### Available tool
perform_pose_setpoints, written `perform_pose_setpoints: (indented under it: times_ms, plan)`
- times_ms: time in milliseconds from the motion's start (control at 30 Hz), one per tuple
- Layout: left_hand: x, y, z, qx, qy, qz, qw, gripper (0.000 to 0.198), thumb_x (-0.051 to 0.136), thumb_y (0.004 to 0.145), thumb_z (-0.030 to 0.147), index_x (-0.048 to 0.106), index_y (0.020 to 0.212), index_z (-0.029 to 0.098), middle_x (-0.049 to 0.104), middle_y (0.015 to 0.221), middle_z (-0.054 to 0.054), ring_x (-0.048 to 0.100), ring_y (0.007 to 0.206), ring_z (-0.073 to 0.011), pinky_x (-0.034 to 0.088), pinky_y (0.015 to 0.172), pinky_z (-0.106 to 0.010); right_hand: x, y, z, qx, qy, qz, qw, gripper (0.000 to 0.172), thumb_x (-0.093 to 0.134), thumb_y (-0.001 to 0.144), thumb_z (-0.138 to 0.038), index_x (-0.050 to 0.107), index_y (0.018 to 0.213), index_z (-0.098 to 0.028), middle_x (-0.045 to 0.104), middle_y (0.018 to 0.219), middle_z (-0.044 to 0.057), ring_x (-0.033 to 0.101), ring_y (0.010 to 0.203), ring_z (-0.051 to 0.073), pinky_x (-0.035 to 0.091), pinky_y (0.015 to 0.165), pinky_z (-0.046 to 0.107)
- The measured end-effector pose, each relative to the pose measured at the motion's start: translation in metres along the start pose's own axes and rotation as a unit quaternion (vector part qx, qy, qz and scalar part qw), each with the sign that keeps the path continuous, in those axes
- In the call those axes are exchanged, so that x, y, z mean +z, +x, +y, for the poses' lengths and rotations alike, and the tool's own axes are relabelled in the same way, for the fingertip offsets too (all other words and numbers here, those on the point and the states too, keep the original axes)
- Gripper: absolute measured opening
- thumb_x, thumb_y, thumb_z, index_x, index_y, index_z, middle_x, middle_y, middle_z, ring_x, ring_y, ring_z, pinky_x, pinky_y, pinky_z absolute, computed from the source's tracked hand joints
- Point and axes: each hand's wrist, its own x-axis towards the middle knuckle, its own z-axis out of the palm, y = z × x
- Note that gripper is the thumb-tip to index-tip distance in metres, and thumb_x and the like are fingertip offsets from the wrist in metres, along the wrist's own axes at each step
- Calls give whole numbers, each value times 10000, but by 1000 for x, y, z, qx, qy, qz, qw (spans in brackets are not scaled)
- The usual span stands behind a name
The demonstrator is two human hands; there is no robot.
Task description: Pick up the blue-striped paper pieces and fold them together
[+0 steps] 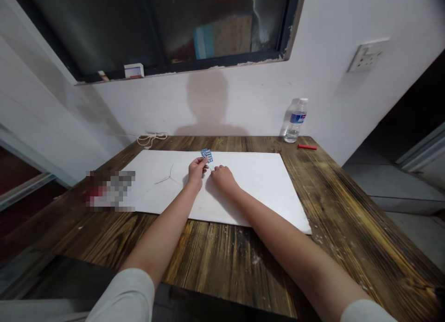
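One blue-printed card (206, 155) | left hand (196, 170) grip pinching it | right hand (224, 179) grip curled shut, just beside it, on white board (260, 197) | wooden worktop (222, 252) beneath

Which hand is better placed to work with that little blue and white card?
Probably the left hand: it already pinches the blue-and-white card in its fingers. The right hand lies curled beside it on the white board, visibly holding nothing.
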Motion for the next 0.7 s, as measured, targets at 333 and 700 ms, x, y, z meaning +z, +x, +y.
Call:
perform_pose_setpoints:
  times_ms: [333, 700]
  plan:
    - [0, 0, 2, -19, -29, 11, 999, 385, 837, 542, 380, 575, 746, 184, 548, 553, 60, 501, 468, -51, 272, 413, -148, 0, -15, -5, 32, 46, 26, 998, 328, 447, 937, -274, 688, 1082, -106, 604, 1163, 178, 508, 1060, 276, 420, 825, 361]
    - [1, 0, 2, -17, -29, 17, 999, 375, 841, 535, 345, 568, 733, 181, 550, 565, 59, 519, 487, -57, 313, 430, -156, -3, -9, -2, -33, 13, -19, 999, 281, 445, 918, -133, 695, 1043, -118, 694, 984, 158, 613, 961, 257, 428, 774, 328]
